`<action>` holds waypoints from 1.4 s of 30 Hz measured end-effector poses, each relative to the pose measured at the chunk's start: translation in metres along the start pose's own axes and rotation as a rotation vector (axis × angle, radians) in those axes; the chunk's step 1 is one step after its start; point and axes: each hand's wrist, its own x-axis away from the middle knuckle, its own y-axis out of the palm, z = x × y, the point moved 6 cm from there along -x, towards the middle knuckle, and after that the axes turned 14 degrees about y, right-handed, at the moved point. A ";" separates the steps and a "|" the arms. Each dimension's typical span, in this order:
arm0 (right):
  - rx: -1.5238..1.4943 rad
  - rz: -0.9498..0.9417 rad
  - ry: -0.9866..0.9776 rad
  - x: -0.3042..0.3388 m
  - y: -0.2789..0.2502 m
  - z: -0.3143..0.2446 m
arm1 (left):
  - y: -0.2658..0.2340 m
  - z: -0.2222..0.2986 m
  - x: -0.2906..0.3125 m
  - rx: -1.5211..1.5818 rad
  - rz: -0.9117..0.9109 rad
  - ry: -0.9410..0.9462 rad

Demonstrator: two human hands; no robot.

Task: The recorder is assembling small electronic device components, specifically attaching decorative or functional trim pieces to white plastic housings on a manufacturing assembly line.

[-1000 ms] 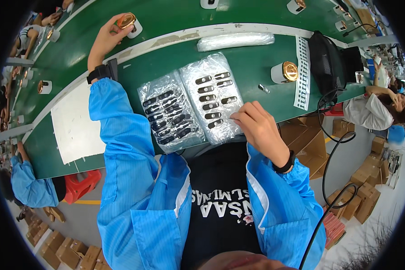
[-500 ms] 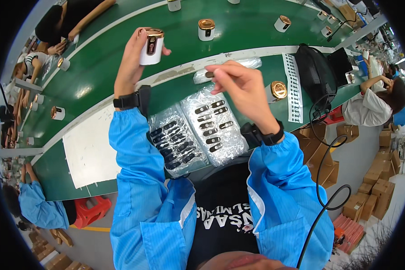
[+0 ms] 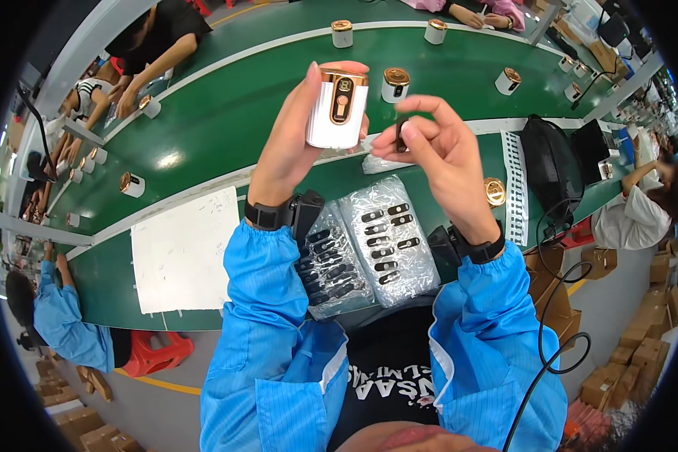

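My left hand [image 3: 285, 147] is wrapped round a white ribbed canister-like device [image 3: 322, 120], held upright above the green bench. A gold rim tops the device, and an oval gold-edged panel with a small display and a button faces me. To its right, my right hand [image 3: 456, 162] pinches a small dark oval cover plate [image 3: 402, 135] between thumb and fingers, apart from the device. Below my hands lie two clear plastic-wrapped packs. Several black oval plates [image 3: 380, 242] rest on the right pack [image 3: 423, 277]; more dark plates crowd the left pack [image 3: 330, 307].
Several similar gold-topped devices [image 3: 395, 85] stand along the green conveyor [image 3: 241, 105] beyond a pale rail. On my bench are a white sheet [image 3: 184, 260], a sticker strip [image 3: 514, 188], a black bag [image 3: 548, 162] and another device [image 3: 495, 191]. A cable hangs at right; co-workers sit around.
The view has shifted, so the bench sits lower and further right. My hands have come nearer each other, and the device's panel now faces me more squarely.
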 end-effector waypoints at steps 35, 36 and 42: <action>0.360 0.133 -0.339 0.016 0.043 -0.078 | 0.024 0.021 0.005 -0.018 0.030 0.034; 0.385 0.141 -0.341 0.015 0.045 -0.079 | 0.024 0.021 0.005 -0.018 0.024 0.030; 0.602 0.166 -0.418 0.012 0.050 -0.085 | 0.024 0.019 0.005 -0.032 -0.041 0.047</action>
